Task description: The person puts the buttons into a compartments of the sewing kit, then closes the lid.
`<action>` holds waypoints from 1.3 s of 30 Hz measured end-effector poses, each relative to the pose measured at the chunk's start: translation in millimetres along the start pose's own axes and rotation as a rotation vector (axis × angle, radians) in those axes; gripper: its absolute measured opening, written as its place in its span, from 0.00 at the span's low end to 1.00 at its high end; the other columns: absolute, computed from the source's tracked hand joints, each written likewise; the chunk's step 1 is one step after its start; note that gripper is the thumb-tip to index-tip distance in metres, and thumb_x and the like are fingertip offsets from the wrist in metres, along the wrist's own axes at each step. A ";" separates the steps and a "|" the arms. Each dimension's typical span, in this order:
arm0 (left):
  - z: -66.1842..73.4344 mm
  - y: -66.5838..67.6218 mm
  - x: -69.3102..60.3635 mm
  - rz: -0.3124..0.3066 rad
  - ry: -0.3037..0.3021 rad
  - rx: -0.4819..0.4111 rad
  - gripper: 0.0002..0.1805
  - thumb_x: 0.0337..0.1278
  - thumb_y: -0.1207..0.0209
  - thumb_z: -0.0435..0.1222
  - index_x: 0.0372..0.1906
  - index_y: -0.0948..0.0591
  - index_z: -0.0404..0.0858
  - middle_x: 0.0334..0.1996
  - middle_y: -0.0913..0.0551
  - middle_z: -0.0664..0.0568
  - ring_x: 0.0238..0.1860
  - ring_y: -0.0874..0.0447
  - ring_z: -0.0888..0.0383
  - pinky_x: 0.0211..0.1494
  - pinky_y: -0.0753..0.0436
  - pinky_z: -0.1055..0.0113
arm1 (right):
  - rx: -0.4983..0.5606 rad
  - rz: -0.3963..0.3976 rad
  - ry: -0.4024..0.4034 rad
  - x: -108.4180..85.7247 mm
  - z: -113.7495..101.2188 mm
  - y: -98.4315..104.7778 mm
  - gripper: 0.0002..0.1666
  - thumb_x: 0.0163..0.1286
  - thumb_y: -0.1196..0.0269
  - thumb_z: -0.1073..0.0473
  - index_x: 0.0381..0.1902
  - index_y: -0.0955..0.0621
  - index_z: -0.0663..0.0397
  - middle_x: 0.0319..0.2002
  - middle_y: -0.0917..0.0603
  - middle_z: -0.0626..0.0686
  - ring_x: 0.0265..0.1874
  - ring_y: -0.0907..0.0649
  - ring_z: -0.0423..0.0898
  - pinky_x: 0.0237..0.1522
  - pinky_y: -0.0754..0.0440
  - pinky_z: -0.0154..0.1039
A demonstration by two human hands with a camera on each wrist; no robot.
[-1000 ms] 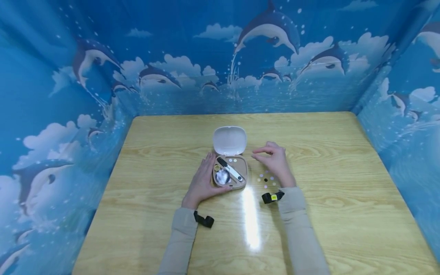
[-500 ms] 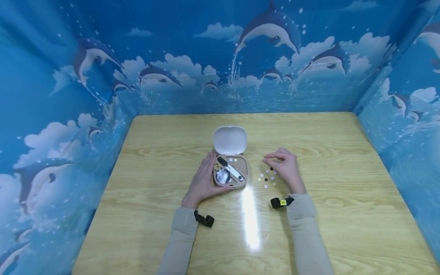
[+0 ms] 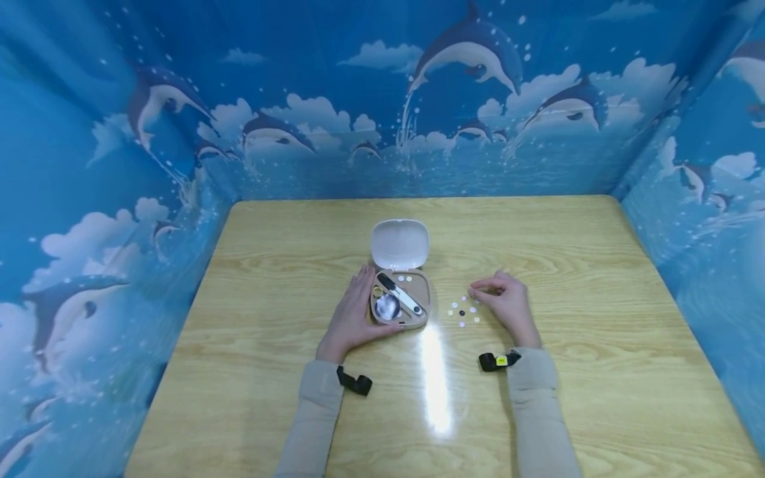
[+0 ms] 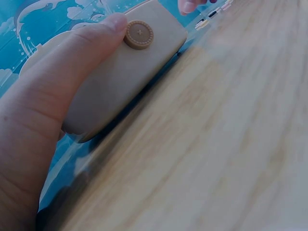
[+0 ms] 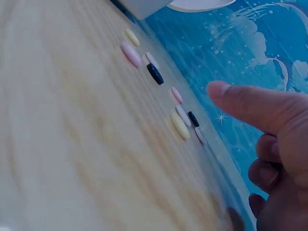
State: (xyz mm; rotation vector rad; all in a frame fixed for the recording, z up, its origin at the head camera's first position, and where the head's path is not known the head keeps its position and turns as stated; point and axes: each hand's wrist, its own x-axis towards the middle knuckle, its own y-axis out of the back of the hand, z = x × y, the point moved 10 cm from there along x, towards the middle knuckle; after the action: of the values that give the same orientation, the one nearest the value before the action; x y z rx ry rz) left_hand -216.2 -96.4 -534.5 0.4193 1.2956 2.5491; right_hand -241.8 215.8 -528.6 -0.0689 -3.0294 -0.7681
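Observation:
My left hand (image 3: 352,315) holds a small beige box (image 3: 422,287), fingers along its left side and thumb across the front. In the left wrist view the thumb lies against the box front (image 4: 108,86) beside a round button-shaped catch (image 4: 139,34). Inside are a black-and-white elongated tool (image 3: 400,294), a round shiny piece (image 3: 388,307), a gold ring-like piece (image 3: 378,291) and two pale buttons (image 3: 404,279). My right hand (image 3: 508,305) hovers by several loose buttons (image 3: 462,313); its thumb (image 5: 240,98) is extended, the lower fingers curled, and nothing shows between thumb and forefinger.
The box's white lid (image 3: 400,244) stands open behind it. White, pink, yellow and black buttons (image 5: 155,74) lie flat on the wooden table (image 3: 287,252). A blue dolphin-print curtain (image 3: 299,99) encloses the back and sides.
My right hand has moved right and toward me, from beside the box to the far right edge of the loose buttons. The left hand and box have stayed put.

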 end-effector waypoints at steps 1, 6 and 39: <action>-0.3 0.2 0.1 -0.001 0.000 0.002 0.74 0.34 0.40 0.78 0.80 0.60 0.44 0.80 0.60 0.50 0.79 0.66 0.57 0.80 0.56 0.56 | 0.000 -0.008 0.000 -0.6 1.2 -0.8 0.13 0.55 0.23 0.58 0.37 0.11 0.57 0.29 0.25 0.53 0.33 0.28 0.45 0.37 0.28 0.34; -1.1 1.0 0.1 -0.002 0.003 0.000 0.74 0.34 0.40 0.78 0.80 0.60 0.44 0.80 0.60 0.51 0.79 0.66 0.57 0.80 0.57 0.55 | 0.011 -0.037 0.005 -2.8 5.1 -2.6 0.14 0.54 0.23 0.59 0.38 0.11 0.58 0.34 0.22 0.56 0.39 0.26 0.49 0.48 0.26 0.40; 0.5 1.6 -1.0 -0.004 0.010 -0.005 0.74 0.34 0.39 0.77 0.81 0.60 0.45 0.81 0.60 0.50 0.79 0.65 0.56 0.80 0.56 0.54 | -0.137 0.036 0.166 -2.3 -0.6 -2.0 0.08 0.52 0.22 0.59 0.31 0.10 0.51 0.26 0.19 0.48 0.30 0.26 0.44 0.51 0.42 0.48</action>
State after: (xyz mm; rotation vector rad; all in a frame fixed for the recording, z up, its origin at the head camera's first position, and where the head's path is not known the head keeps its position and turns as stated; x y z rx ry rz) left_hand -215.2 -97.3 -533.1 0.4038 1.2922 2.5536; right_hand -239.6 213.7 -529.1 -0.0585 -2.8100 -0.9271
